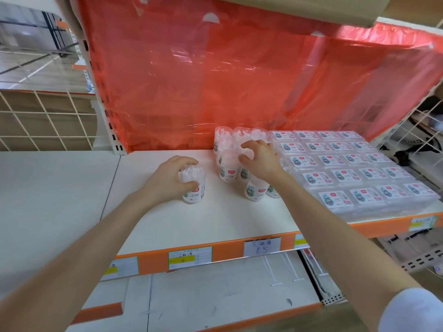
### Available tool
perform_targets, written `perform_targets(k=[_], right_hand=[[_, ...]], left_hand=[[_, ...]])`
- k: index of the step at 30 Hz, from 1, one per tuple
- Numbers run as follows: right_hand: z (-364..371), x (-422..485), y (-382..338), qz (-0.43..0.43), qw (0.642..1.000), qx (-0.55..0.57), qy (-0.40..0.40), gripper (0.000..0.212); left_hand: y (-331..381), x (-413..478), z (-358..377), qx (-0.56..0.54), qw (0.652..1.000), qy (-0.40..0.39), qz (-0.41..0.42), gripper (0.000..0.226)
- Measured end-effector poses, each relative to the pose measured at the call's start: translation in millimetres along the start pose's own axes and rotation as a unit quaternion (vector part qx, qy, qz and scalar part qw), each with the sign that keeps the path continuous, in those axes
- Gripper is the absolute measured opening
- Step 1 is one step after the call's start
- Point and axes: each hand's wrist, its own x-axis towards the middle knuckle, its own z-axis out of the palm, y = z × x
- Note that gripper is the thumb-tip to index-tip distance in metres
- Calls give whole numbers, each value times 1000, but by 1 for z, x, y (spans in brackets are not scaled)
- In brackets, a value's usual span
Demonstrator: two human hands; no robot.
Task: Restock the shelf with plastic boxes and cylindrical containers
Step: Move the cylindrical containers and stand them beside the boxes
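Observation:
A clear cylindrical container (194, 188) of white swabs stands on the white shelf (215, 219), and my left hand (171, 179) grips it from above with curled fingers. To its right stands a cluster of several like containers (229, 168). My right hand (260, 159) curls over the top of one of them in the cluster; its body is mostly hidden under the palm. Flat clear plastic boxes (347, 173) with printed labels lie in tidy rows on the right part of the shelf.
A red plastic sheet (215, 80) hangs behind the shelf. Price tags (190, 257) sit along the orange front edge. A white wire grid (43, 121) stands at the left, another at the right. A lower shelf (215, 298) lies below.

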Motion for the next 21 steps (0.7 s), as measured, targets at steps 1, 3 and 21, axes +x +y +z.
perform_targets(k=[1, 3, 21], right_hand=[[-2, -2, 5, -2, 1000, -9, -2, 40], [-4, -7, 15, -12, 999, -31, -6, 43], [-4, -20, 47, -52, 994, -95, -11, 38]], left_hand=[[4, 2, 4, -7, 1000, 0, 2, 47], [10, 5, 12, -13, 1000, -2, 10, 45], [50, 15, 69, -21, 1000, -2, 12, 48]])
